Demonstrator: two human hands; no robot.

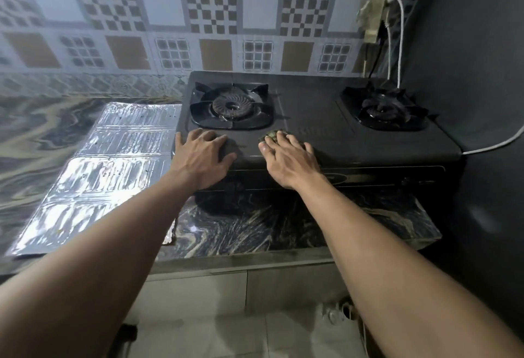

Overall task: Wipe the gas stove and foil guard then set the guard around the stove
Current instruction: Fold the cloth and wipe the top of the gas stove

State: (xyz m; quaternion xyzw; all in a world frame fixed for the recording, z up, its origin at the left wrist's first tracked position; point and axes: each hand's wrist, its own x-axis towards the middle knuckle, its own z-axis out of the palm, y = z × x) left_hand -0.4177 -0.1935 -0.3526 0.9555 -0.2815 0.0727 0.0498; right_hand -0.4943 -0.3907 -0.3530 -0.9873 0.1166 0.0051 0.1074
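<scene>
A black two-burner gas stove (pixel 312 119) stands on the marbled counter against the tiled wall. My left hand (pixel 202 152) lies flat on its front left corner, fingers spread, holding nothing. My right hand (pixel 289 156) presses down on a greenish wiping pad (pixel 273 134) on the stove top, just in front of the left burner (pixel 231 106); only the pad's far edge shows past my fingers. The silver foil guard (pixel 107 165) lies flat and unfolded on the counter, left of the stove, its right edge close to the stove's side.
The right burner (pixel 387 109) sits near a dark side wall (pixel 467 74). A white cable (pixel 400 43) hangs from a wall socket behind the stove, and another white cable (pixel 499 143) runs in at the right. The counter's front edge (pixel 255 261) is below my forearms.
</scene>
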